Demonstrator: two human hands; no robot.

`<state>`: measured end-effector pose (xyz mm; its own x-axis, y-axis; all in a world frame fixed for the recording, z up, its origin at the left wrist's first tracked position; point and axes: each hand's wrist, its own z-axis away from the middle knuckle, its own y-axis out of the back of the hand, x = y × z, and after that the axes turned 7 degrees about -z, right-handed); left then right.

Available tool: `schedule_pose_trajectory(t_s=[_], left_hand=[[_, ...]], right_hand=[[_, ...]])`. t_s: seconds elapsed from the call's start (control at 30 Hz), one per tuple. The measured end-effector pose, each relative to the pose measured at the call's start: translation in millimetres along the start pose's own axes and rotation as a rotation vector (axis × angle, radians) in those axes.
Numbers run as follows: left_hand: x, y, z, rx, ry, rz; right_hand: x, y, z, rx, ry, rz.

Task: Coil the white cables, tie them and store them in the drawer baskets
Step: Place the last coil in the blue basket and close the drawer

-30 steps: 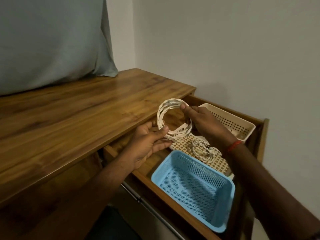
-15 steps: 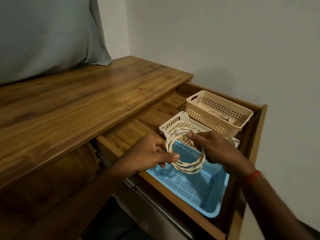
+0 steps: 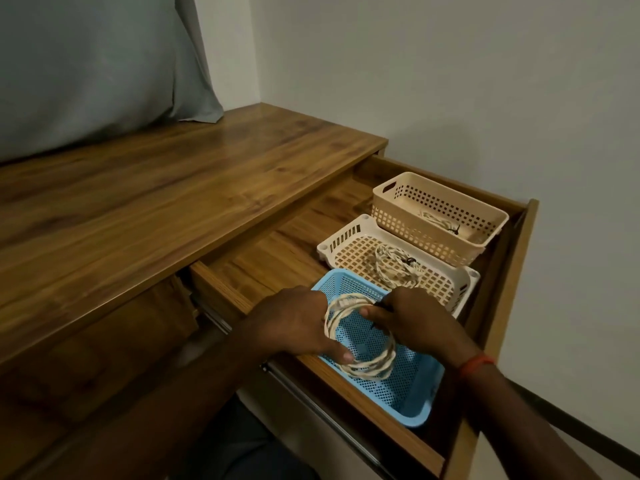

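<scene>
A coiled white cable [image 3: 372,367] lies low inside the blue basket [image 3: 414,400] at the front of the open drawer [image 3: 498,289]. My left hand [image 3: 294,327] grips the coil's left side and my right hand [image 3: 415,323] holds its far right side, with a thin dark tie at the fingers. Behind it, a white basket [image 3: 341,239] holds another tied white coil [image 3: 396,265]. The beige basket [image 3: 398,183] at the back holds a third small tied cable [image 3: 440,221].
The wooden desk top [image 3: 156,202] stretches to the left, with a grey pillow [image 3: 86,64] leaning against the wall at its back. A bare strip of drawer floor [image 3: 277,251] lies left of the baskets. The wall stands close on the right.
Both hands have carried the coil from above the white basket toward me and down into the blue basket. The view has tilted down, showing all three baskets.
</scene>
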<state>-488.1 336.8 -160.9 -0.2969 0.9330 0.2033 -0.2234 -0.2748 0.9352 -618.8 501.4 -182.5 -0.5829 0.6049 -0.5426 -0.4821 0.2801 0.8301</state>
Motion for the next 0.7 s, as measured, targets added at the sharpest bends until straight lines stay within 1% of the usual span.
schedule_pose_trajectory(t_s=[0.07, 0.13, 0.2, 0.37, 0.5, 0.6, 0.7], left_hand=[[3.1, 0.3, 0.9, 0.038, 0.036, -0.065], [2.2, 0.8, -1.4, 0.084, 0.052, -0.137], [1.1, 2.2, -4.3, 0.093, 0.045, -0.171], [4.2, 5.2, -5.0, 0.067, -0.014, -0.173], [1.9, 4.7, -7.1, 0.066, -0.021, -0.124], [0.7, 2.2, -8.4, 0.089, -0.028, -0.124], [-1.9, 0.1, -8.7, 0.111, -0.031, -0.088]], right_hand=[[-2.2, -1.4, -0.5, -0.007, 0.003, 0.075], [-5.2, -3.9, -1.3, -0.064, -0.006, 0.129], [-5.6, -6.3, -2.8, -0.119, -0.041, 0.166], [-3.9, -4.1, -4.3, -0.120, -0.106, 0.180], [-4.1, -7.1, -4.7, -0.123, -0.075, 0.250], [-2.8, -8.5, -5.3, -0.139, -0.081, 0.217], [-2.8, -9.6, -5.3, -0.096, -0.050, 0.248]])
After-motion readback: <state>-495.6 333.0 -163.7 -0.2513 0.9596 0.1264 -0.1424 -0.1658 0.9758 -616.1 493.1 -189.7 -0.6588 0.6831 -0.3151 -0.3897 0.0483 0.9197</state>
